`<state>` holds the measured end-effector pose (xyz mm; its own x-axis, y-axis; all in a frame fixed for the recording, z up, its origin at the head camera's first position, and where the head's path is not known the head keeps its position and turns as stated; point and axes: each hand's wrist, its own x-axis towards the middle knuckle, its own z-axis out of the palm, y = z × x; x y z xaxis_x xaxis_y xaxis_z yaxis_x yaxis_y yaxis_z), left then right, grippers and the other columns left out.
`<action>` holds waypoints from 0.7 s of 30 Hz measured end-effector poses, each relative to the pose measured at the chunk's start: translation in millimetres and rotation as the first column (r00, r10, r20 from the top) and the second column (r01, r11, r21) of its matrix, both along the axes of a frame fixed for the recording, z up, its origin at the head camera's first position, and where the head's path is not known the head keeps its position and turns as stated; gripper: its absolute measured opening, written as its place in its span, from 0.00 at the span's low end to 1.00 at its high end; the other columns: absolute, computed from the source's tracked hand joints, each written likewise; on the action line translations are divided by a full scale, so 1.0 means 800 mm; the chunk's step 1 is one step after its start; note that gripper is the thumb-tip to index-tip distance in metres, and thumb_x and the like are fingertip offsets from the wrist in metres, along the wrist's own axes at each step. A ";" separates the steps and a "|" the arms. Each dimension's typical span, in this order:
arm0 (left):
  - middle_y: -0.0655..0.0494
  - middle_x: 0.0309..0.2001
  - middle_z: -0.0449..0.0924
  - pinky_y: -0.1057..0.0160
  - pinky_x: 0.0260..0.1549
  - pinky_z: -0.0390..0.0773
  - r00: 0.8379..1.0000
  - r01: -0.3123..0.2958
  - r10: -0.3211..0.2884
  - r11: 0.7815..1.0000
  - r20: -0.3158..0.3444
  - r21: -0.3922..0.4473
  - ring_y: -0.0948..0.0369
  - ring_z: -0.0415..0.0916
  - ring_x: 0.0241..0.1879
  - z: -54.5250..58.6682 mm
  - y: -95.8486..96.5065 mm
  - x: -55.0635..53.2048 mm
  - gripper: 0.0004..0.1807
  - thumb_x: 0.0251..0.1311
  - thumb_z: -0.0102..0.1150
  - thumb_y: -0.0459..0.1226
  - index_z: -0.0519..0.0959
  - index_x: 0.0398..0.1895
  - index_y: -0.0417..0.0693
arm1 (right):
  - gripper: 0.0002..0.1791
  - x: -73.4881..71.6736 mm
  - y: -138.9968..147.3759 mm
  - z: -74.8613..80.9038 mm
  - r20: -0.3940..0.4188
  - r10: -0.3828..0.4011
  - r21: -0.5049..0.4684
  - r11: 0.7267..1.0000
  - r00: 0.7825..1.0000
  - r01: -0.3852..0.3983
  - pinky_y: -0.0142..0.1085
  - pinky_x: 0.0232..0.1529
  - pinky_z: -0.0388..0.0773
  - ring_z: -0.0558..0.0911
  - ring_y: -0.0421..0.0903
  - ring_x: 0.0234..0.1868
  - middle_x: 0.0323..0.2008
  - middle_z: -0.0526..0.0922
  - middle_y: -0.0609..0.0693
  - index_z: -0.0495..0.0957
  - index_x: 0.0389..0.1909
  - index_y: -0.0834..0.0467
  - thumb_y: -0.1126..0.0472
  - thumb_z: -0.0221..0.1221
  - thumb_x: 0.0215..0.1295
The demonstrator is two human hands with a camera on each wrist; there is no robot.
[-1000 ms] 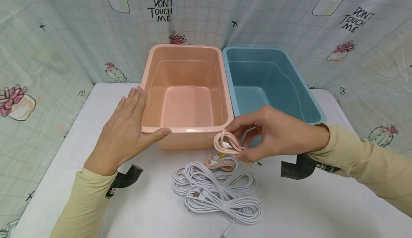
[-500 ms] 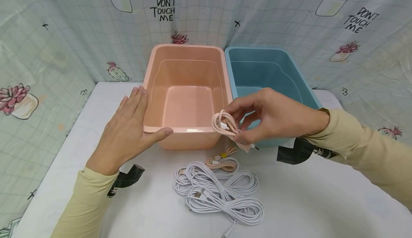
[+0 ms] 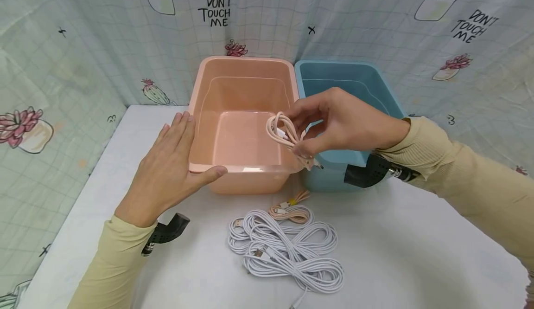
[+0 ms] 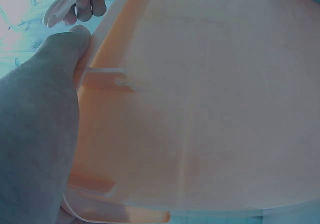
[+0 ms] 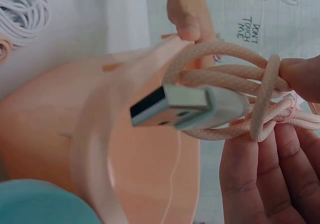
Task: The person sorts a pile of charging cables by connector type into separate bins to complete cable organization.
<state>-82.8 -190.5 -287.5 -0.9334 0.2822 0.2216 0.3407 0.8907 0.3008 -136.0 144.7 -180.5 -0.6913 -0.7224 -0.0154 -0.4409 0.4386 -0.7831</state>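
Observation:
My right hand [image 3: 340, 123] pinches a coiled pink USB cable [image 3: 283, 130] between thumb and fingers, over the near right corner of the pink bin [image 3: 246, 169]. In the right wrist view the cable's braided loops [image 5: 225, 59] and white-cased USB plug [image 5: 200, 106] show up close. My left hand [image 3: 164, 170] lies with straight fingers along the pink bin's left rim, its thumb over the front rim. Below the bins, a second pink cable [image 3: 292, 214] with a yellow tie rests against a pile of coiled white cables [image 3: 292, 253].
A blue bin [image 3: 346, 170] stands against the pink bin's right side, partly hidden by my right hand and forearm. Behind both hangs a printed curtain [image 3: 267, 21]. White table surface [image 3: 200, 267] surrounds the cables.
My right hand has lifted the pink cable off the pile, upward and slightly left, to the pink bin's corner. The left hand keeps its place on the rim.

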 end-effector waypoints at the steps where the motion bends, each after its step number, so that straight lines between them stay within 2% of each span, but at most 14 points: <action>1: 0.40 0.84 0.47 0.45 0.84 0.46 1.000 0.000 0.000 1.000 -0.001 -0.001 0.47 0.41 0.86 0.000 0.000 0.000 0.63 0.60 0.62 0.68 0.44 0.84 0.39 | 0.23 -0.003 -0.002 0.000 -0.005 -0.006 -0.005 1.000 1.000 0.006 0.36 0.47 0.89 0.88 0.46 0.43 0.43 0.89 0.53 0.85 0.55 0.61 0.67 0.72 0.57; 12: 0.40 0.84 0.47 0.42 0.83 0.48 1.000 -0.001 0.001 1.000 -0.006 -0.002 0.47 0.42 0.86 -0.001 -0.001 -0.001 0.64 0.59 0.63 0.68 0.44 0.84 0.40 | 0.20 -0.039 -0.025 0.000 -0.042 -0.051 -0.062 0.997 0.998 0.049 0.35 0.45 0.88 0.89 0.46 0.42 0.41 0.89 0.51 0.85 0.52 0.60 0.69 0.71 0.56; 21: 0.39 0.83 0.49 0.41 0.83 0.49 1.000 0.008 -0.008 1.000 -0.024 0.012 0.46 0.44 0.85 -0.002 0.000 -0.001 0.63 0.59 0.64 0.66 0.46 0.83 0.39 | 0.25 -0.069 -0.036 -0.006 -0.048 -0.124 -0.027 0.992 0.991 0.123 0.32 0.47 0.87 0.89 0.44 0.44 0.43 0.90 0.52 0.85 0.57 0.57 0.66 0.74 0.56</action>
